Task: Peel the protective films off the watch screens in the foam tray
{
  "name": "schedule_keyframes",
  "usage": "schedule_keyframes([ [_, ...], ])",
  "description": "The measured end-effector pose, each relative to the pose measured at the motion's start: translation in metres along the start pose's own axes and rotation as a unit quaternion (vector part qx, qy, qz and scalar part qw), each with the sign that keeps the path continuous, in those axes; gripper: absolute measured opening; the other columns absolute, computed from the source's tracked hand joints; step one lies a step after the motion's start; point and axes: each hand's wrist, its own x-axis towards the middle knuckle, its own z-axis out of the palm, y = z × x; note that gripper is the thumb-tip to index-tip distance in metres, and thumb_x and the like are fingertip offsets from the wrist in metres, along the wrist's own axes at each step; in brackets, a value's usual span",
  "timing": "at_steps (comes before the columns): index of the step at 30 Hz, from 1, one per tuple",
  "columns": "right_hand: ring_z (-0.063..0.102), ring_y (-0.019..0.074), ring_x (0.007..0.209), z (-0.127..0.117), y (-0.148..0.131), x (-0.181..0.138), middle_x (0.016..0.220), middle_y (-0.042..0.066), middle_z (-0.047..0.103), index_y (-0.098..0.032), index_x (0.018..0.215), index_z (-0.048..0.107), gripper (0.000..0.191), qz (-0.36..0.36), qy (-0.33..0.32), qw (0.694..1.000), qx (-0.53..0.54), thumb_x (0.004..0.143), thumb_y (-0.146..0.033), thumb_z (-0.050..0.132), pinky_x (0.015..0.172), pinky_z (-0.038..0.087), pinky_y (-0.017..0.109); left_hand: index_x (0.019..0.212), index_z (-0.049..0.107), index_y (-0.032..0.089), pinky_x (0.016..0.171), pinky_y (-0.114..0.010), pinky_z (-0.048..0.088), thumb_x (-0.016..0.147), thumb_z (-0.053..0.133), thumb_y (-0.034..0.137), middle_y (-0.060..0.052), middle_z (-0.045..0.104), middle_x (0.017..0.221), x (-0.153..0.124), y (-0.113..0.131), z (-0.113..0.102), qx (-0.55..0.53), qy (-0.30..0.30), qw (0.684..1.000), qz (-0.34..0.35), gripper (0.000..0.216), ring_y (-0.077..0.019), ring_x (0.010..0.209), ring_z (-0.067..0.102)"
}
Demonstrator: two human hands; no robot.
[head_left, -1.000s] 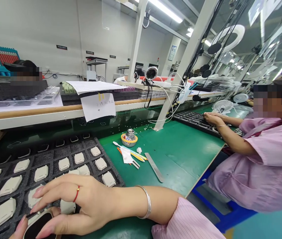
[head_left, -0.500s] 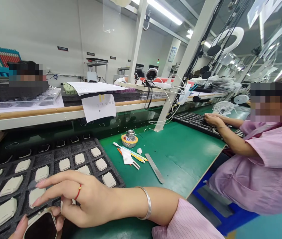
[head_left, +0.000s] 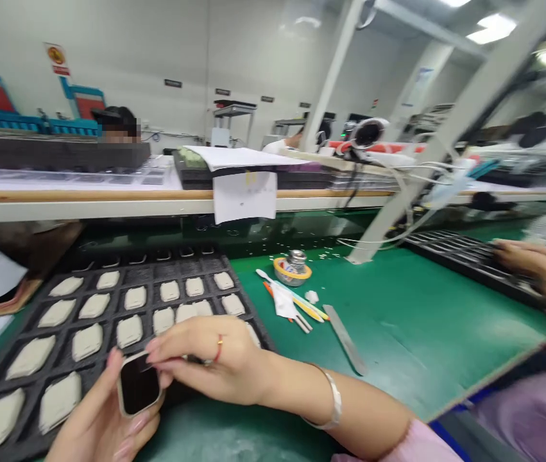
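Note:
My left hand (head_left: 113, 410) holds a smartwatch body (head_left: 140, 385) with a black screen and a pale frame, gripped by its edges with the screen facing up. At the watch's upper right corner, my right hand (head_left: 215, 362) has its thumb and fingertips pinched together over the edge of the screen. Whatever lies between those fingertips is too small to make out. Beneath and behind both hands is a dark foam tray (head_left: 109, 359) whose compartments hold several pale watch-shaped pieces (head_left: 87, 341). My right hand and forearm cover part of the tray's right side.
On the green bench lie a metal strip (head_left: 344, 340), a toothbrush (head_left: 277, 282), a white wipe (head_left: 283, 300) and tweezers (head_left: 301, 321). A yellow-rimmed bowl (head_left: 292, 273) holds a metal-topped bottle. A co-worker's hands (head_left: 532, 260) are at another black tray (head_left: 465, 256). A shelf (head_left: 157, 206) runs behind.
The view has swung left. My right hand's fingers, spread apart over the tray with a small see-through piece near them, are now pinched at the watch's corner. The watch stays in my left hand.

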Motion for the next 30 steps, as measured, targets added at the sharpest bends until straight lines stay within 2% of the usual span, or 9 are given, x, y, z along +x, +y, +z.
schedule_keyframes([
  [2,0.072,0.0129,0.102,-0.003,-0.003,0.0,0.103,0.009,0.077,-0.012,0.103,0.068,0.012,-0.034,0.061,0.997,0.01,0.094,-0.015,0.061,0.095,0.057,0.021,0.084,0.072,0.014,0.043,-0.015,0.036,0.08,0.076,0.048,-0.002,0.061,0.07,0.0,-0.003,0.006,-0.013,0.004,1.0,0.014,0.034,-0.0053,0.05,0.042],
  [4,0.072,0.0159,0.102,-0.005,-0.004,0.001,0.102,0.01,0.077,-0.012,0.105,0.068,0.015,-0.056,0.079,0.995,0.012,0.091,-0.008,0.063,0.093,0.059,0.026,0.084,0.072,0.011,0.042,-0.015,0.033,0.076,0.079,0.05,-0.005,0.065,0.073,0.001,-0.005,0.007,-0.031,-0.006,0.999,0.024,0.041,-0.0046,0.049,0.042],
  [7,0.072,0.0171,0.102,-0.007,-0.003,0.002,0.104,0.011,0.076,-0.014,0.109,0.068,0.023,-0.053,0.087,0.995,0.003,0.09,-0.002,0.059,0.091,0.061,0.028,0.087,0.072,0.009,0.044,-0.015,0.031,0.076,0.078,0.053,-0.01,0.067,0.079,0.003,-0.007,0.006,-0.046,-0.015,0.999,0.023,0.046,-0.0046,0.05,0.043],
  [11,0.074,0.0158,0.095,-0.007,-0.003,0.001,0.1,0.009,0.077,-0.015,0.108,0.066,0.025,-0.048,0.091,0.995,-0.002,0.089,-0.001,0.059,0.087,0.061,0.024,0.091,0.072,0.009,0.045,-0.015,0.03,0.08,0.073,0.055,-0.011,0.067,0.083,0.001,-0.009,0.005,-0.048,-0.04,0.998,0.018,0.048,-0.0044,0.05,0.044],
  [14,0.074,0.0162,0.097,-0.009,-0.009,-0.001,0.097,0.006,0.078,-0.017,0.11,0.067,0.026,-0.071,0.062,0.995,-0.008,0.09,-0.002,0.059,0.087,0.062,0.025,0.087,0.072,0.009,0.045,-0.015,0.03,0.079,0.074,0.055,-0.007,0.063,0.075,0.001,-0.01,0.005,-0.057,-0.055,0.997,0.015,0.047,-0.0048,0.051,0.044],
  [18,0.071,0.0182,0.106,-0.01,-0.014,-0.004,0.108,0.005,0.077,-0.02,0.119,0.066,0.029,-0.124,-0.016,0.99,-0.058,0.094,-0.009,0.057,0.099,0.058,0.031,0.086,0.07,0.009,0.045,-0.015,0.031,0.076,0.077,0.055,0.0,0.053,0.064,0.002,-0.01,0.005,-0.08,-0.052,0.995,0.005,0.048,-0.005,0.05,0.043],
  [23,0.07,0.0219,0.109,-0.005,-0.008,-0.014,0.109,0.008,0.077,-0.017,0.128,0.063,0.036,-0.164,-0.025,0.983,-0.074,0.098,-0.012,0.044,0.1,0.059,0.036,0.093,0.069,0.009,0.044,-0.014,0.029,0.074,0.077,0.059,0.0,0.052,0.07,0.002,-0.01,0.006,-0.069,-0.042,0.997,-0.004,0.055,-0.0044,0.051,0.043],
  [27,0.069,0.0206,0.11,-0.003,-0.007,-0.012,0.109,0.009,0.076,-0.014,0.121,0.066,0.031,-0.164,-0.039,0.983,-0.073,0.097,-0.011,0.048,0.101,0.057,0.035,0.088,0.068,0.01,0.045,-0.015,0.028,0.072,0.078,0.06,0.002,0.048,0.066,0.0,-0.011,0.009,-0.057,-0.047,0.997,0.006,0.053,-0.0044,0.051,0.04],
  [30,0.071,0.0198,0.102,-0.001,-0.01,-0.006,0.103,0.008,0.077,-0.016,0.115,0.068,0.023,-0.138,-0.04,0.987,-0.076,0.094,-0.012,0.058,0.093,0.059,0.034,0.083,0.066,0.012,0.045,-0.016,0.025,0.07,0.078,0.062,0.003,0.046,0.062,0.0,-0.012,0.01,-0.042,-0.037,0.998,0.039,0.053,-0.0046,0.05,0.038],
])
